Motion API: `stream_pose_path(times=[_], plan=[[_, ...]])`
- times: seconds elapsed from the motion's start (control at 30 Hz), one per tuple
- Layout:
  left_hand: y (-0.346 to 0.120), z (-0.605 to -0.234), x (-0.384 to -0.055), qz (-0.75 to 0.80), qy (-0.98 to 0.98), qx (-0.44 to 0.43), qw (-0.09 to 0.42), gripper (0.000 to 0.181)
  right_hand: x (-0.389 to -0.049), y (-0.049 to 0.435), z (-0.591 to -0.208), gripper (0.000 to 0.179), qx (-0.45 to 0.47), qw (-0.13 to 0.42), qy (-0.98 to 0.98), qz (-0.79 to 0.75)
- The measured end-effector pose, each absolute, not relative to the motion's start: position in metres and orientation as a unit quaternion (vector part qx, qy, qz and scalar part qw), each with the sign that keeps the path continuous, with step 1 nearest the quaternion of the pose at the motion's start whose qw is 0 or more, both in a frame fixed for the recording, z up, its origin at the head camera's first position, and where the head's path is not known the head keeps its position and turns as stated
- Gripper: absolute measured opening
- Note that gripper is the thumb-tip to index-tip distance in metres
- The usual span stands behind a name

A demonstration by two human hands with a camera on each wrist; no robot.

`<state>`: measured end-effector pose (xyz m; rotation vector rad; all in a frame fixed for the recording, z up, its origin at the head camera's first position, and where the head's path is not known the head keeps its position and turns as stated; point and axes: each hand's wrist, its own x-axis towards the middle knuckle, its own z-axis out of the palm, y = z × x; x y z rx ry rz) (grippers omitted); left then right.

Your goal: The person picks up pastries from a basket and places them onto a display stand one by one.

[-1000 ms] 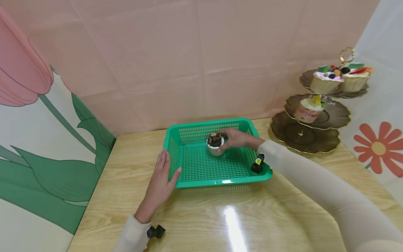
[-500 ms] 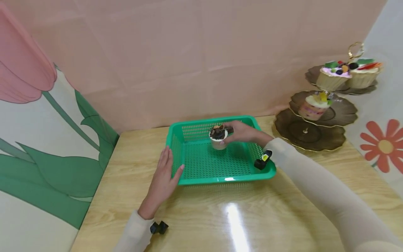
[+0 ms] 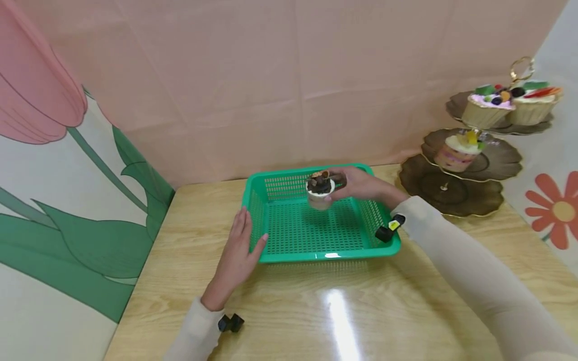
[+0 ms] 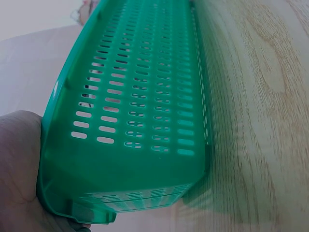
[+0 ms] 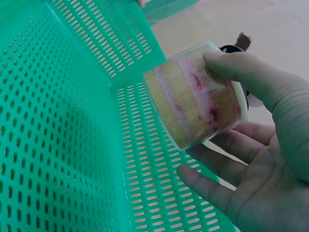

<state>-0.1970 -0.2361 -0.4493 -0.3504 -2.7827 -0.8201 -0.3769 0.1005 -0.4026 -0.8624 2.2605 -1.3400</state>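
A layered cake cup (image 5: 193, 96) with a dark chocolate-like topping is held upright over the green basket (image 3: 316, 256). My right hand (image 3: 358, 184) grips it between thumb and fingers, and the right wrist view shows pink, cream and yellow layers through its clear side. In the head view the cup is raised above the basket floor. At the basket's left front corner, my left hand (image 3: 237, 248) rests with straight fingers along the rim. The left wrist view shows only part of that palm against the basket's rim (image 4: 53, 101).
A three-tier brown stand (image 3: 451, 185) is at the right back. Two cream-topped cupcakes (image 3: 485, 110) sit on its top tier, and another cake cup (image 3: 456, 153) is on the middle tier. A pink cloth backdrop (image 3: 235, 90) rises behind the wooden table (image 3: 289, 311).
My right hand has lifted the cake cup off the basket floor and moved it slightly up and right. The left hand stays at the basket rim. The view has shifted slightly.
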Motion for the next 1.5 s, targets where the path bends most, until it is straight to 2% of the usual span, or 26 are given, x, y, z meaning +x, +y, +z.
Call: stream_pose_path(times=[0.1,0.33,0.77,1.1,1.5], plan=[[-0.236,-0.449,-0.197,-0.277,-0.947,-0.118,0.111,0.081,-0.376,0.103,-0.399,0.078,-0.299,0.192,0.795,-0.492],[-0.233,-0.449,-0.195,-0.283,-0.947,-0.116,0.099,0.082,-0.367,0.112,-0.391,0.064,-0.298,0.173,0.789,-0.509],[-0.230,-0.449,-0.195,-0.281,-0.946,-0.120,0.103,0.084,-0.346,0.151,-0.367,0.069,-0.254,0.122,0.803,-0.525],[-0.230,-0.451,-0.195,-0.280,-0.947,-0.119,0.103,0.085,-0.317,0.177,-0.369,0.051,-0.306,0.093,0.770,-0.553],[-0.234,-0.448,-0.192,-0.276,-0.948,-0.119,0.105,0.086,-0.279,0.213,-0.365,0.051,-0.240,0.042,0.793,-0.559]])
